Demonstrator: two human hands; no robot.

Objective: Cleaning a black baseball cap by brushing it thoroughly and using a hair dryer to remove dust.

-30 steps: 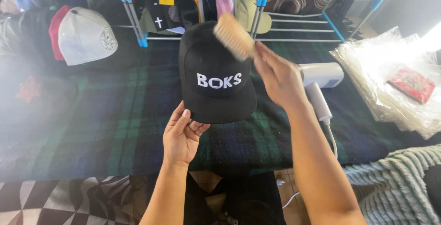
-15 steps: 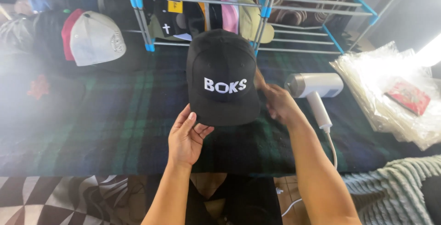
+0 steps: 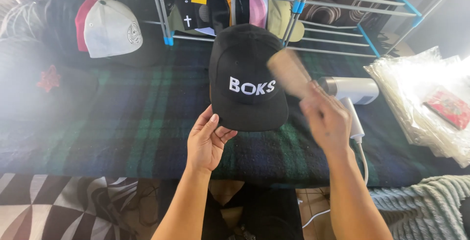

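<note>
My left hand (image 3: 206, 142) holds a black cap (image 3: 245, 59) by the front edge of its flat brim, with the crown upright and white embroidered letters facing me. My right hand (image 3: 327, 121), blurred by motion, grips a tan wooden brush (image 3: 288, 77) whose head lies against the right front of the cap's crown. Both hands are above a dark green and blue plaid blanket (image 3: 137, 122).
A white handheld steamer (image 3: 350, 93) with its cord lies on the blanket right of the cap. A metal rack with blue joints (image 3: 166, 14) behind holds several caps, including a grey and red one (image 3: 105, 27). Clear plastic bags (image 3: 421, 93) are stacked at right.
The brush went from the cap's upper right down behind its right side, then came back up onto the right front of the crown. The left hand kept its hold on the brim.
</note>
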